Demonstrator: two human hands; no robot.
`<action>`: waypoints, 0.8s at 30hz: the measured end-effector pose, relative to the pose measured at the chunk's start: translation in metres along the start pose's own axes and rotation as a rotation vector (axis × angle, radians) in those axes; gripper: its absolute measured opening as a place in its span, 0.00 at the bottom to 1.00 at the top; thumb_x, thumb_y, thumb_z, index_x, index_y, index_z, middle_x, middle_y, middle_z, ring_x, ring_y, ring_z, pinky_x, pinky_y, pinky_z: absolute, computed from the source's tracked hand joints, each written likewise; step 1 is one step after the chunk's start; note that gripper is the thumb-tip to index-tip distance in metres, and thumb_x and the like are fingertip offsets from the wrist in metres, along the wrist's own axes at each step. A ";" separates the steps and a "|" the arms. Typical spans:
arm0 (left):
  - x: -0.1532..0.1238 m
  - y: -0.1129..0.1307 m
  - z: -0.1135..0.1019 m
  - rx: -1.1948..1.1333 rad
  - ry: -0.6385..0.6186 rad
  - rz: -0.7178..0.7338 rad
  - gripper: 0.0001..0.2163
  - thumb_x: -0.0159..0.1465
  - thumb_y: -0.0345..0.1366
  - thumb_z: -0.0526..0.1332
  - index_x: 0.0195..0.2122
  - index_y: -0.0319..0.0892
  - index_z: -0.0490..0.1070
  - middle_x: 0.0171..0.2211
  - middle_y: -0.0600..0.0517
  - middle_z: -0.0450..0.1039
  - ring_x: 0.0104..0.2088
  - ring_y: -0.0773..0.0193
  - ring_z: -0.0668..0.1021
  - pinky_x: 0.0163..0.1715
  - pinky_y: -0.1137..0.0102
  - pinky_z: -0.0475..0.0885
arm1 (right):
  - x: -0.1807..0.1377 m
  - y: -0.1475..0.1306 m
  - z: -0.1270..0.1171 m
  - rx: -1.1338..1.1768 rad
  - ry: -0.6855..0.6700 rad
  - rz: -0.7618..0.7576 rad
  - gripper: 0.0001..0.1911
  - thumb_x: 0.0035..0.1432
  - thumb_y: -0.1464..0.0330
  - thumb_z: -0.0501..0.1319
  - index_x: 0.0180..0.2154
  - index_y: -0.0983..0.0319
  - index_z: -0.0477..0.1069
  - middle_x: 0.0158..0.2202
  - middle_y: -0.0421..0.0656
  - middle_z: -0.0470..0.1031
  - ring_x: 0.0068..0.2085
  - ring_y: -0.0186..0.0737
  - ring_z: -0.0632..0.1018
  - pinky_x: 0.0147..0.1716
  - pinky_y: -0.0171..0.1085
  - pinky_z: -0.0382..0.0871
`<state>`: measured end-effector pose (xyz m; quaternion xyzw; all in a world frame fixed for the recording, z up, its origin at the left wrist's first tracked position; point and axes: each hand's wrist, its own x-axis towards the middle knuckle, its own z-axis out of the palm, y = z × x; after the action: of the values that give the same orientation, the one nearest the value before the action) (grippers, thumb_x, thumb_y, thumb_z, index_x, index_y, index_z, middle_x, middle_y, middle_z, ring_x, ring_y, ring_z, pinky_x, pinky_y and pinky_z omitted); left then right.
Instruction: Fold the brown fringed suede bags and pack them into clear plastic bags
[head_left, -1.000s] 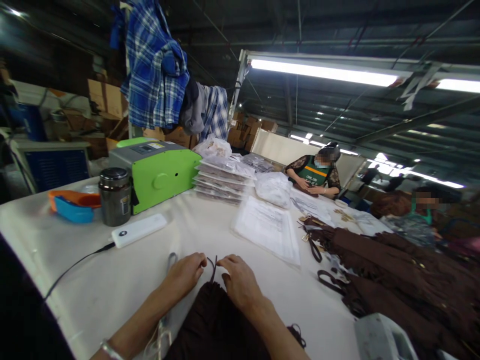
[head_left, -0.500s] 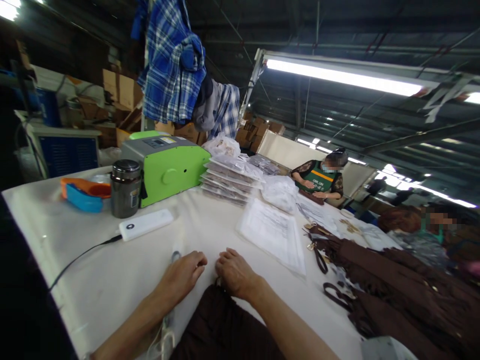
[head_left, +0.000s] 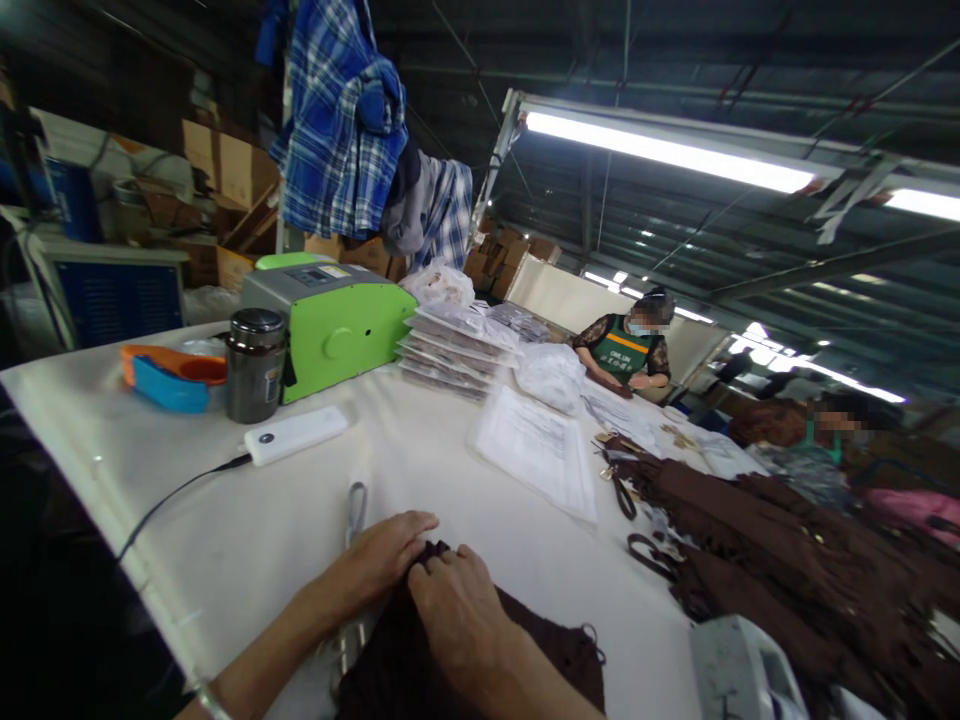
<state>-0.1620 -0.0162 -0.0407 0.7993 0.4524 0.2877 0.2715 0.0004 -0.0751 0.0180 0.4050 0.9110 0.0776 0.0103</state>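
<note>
A dark brown gathered cloth (head_left: 540, 640) lies at the table's near side, with a small ring at its right corner. My left hand (head_left: 390, 548) pinches its upper edge, the fingers partly hidden by the hand's own back. Right beside it, my right hand (head_left: 459, 605) is closed over the same edge with curled fingers. Part of the cloth is hidden under my right hand and forearm. A grey metal loop (head_left: 356, 505), part of a tool I cannot make out, shows just behind my left wrist.
A white power bank (head_left: 298, 436) with a black cable, a dark flask (head_left: 255, 370) and a green machine (head_left: 345, 340) stand at left. Stacked plastic packets (head_left: 450, 355) and papers (head_left: 536, 450) lie ahead. Brown cloth pieces (head_left: 742, 520) and a grey device (head_left: 742, 665) are at right. A co-worker (head_left: 626, 345) sits beyond.
My hands have come closer together and lower, onto the cloth's upper edge. More of the cloth now spreads out to the right, with its ring showing. The view has shifted slightly.
</note>
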 end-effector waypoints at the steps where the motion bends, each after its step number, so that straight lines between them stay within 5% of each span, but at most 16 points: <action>1: -0.004 0.002 0.005 0.001 -0.020 0.023 0.18 0.64 0.35 0.52 0.54 0.44 0.70 0.57 0.49 0.71 0.56 0.59 0.73 0.59 0.64 0.64 | -0.008 -0.006 0.008 -0.004 0.053 0.016 0.12 0.58 0.74 0.57 0.44 0.62 0.69 0.42 0.46 0.78 0.43 0.48 0.78 0.50 0.47 0.66; 4: -0.018 0.006 0.017 0.033 -0.063 0.061 0.21 0.63 0.34 0.55 0.58 0.45 0.67 0.60 0.49 0.67 0.59 0.56 0.69 0.61 0.62 0.61 | -0.030 -0.019 0.029 -0.007 0.164 0.073 0.11 0.52 0.75 0.62 0.39 0.60 0.70 0.39 0.44 0.78 0.42 0.46 0.78 0.52 0.47 0.65; 8: -0.033 0.010 0.025 0.223 -0.017 0.041 0.25 0.63 0.32 0.53 0.64 0.45 0.58 0.63 0.48 0.63 0.61 0.57 0.67 0.61 0.62 0.62 | -0.061 -0.012 0.022 0.139 0.085 0.066 0.05 0.52 0.69 0.65 0.31 0.57 0.70 0.30 0.36 0.78 0.33 0.40 0.78 0.41 0.38 0.68; 10: -0.034 0.016 0.023 0.308 0.010 0.024 0.24 0.64 0.30 0.50 0.63 0.43 0.60 0.60 0.46 0.67 0.58 0.56 0.70 0.59 0.60 0.65 | -0.083 0.007 0.007 0.282 0.059 0.139 0.03 0.54 0.68 0.64 0.32 0.56 0.70 0.31 0.35 0.78 0.33 0.38 0.78 0.37 0.35 0.67; 14: -0.034 0.040 0.017 0.478 -0.038 -0.047 0.22 0.61 0.27 0.50 0.56 0.41 0.69 0.53 0.42 0.74 0.50 0.50 0.77 0.50 0.54 0.72 | -0.144 0.067 -0.020 0.534 0.184 0.554 0.07 0.60 0.69 0.56 0.33 0.54 0.72 0.33 0.35 0.78 0.36 0.37 0.78 0.36 0.34 0.66; 19: -0.049 0.064 0.011 0.591 -0.064 -0.002 0.21 0.61 0.26 0.49 0.51 0.44 0.74 0.48 0.42 0.77 0.46 0.46 0.79 0.45 0.48 0.74 | -0.205 0.135 -0.009 0.679 0.286 0.884 0.13 0.59 0.61 0.53 0.36 0.58 0.74 0.31 0.42 0.79 0.35 0.44 0.79 0.36 0.40 0.70; 24: -0.048 0.082 0.016 0.552 -0.012 0.162 0.16 0.63 0.32 0.53 0.48 0.50 0.75 0.46 0.48 0.79 0.45 0.48 0.80 0.45 0.51 0.76 | -0.202 0.141 0.009 0.648 0.234 0.764 0.15 0.56 0.69 0.53 0.42 0.60 0.75 0.43 0.45 0.80 0.45 0.44 0.78 0.47 0.41 0.69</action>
<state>-0.1251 -0.0979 -0.0050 0.8781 0.4467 0.1698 0.0227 0.2408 -0.1300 0.0210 0.6800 0.6703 -0.1656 -0.2467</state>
